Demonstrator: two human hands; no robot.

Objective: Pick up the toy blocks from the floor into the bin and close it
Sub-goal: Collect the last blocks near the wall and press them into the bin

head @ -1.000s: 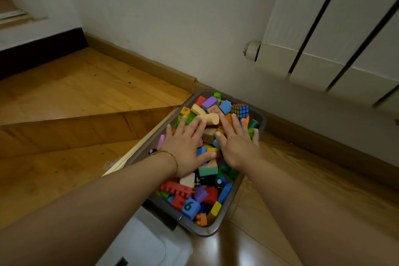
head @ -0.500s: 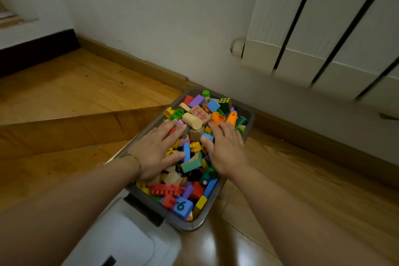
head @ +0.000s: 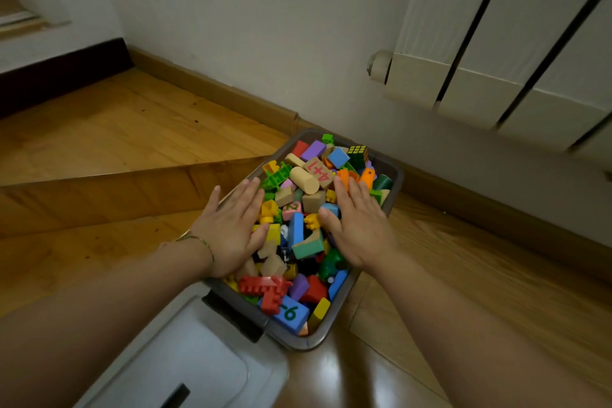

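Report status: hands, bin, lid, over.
Left hand and right hand open, flat on the blocks. Bin heaped past its rim, not closed. White lid off, on the floor at its near end. Heap may foul closing.

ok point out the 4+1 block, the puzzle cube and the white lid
4+1 block [head: 318, 172], head view, printed top face
puzzle cube [head: 357, 150], head view, yellow top face
white lid [head: 185, 354], head view, flat upper panel
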